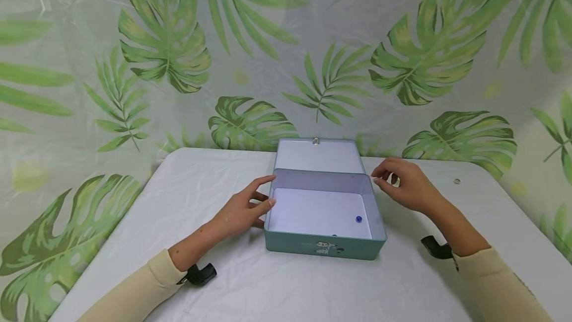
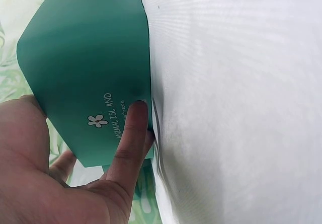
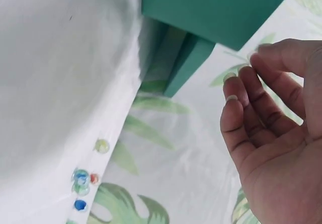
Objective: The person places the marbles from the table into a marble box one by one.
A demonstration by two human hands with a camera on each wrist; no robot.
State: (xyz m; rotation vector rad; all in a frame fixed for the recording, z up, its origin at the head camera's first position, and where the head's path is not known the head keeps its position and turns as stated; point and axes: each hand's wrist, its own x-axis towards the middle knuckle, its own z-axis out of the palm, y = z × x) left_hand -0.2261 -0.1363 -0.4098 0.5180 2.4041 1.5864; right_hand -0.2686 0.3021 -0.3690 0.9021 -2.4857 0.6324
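Observation:
A green tin box point(image 1: 325, 245) stands on the table, its hinged lid point(image 1: 319, 155) swung open toward the back. Inside, a blue bead point(image 1: 359, 219) lies near the right wall, and a small dark thing point(image 1: 334, 235) shows at the front wall. My left hand point(image 1: 243, 210) rests against the box's left side, fingers spread. Thumb and index finger reach the rim; another finger point(image 2: 132, 133) lies along the printed wall. Just outside the right rim is my right hand point(image 1: 408, 183), thumb and index tips brought together. Whether they pinch something small I cannot tell.
In the right wrist view several glass beads point(image 3: 80, 178) lie near the table edge. A small clear piece point(image 1: 457, 181) sits at the far right of the white cloth point(image 1: 214, 173). Behind the table hangs a leaf-patterned sheet point(image 1: 268, 73).

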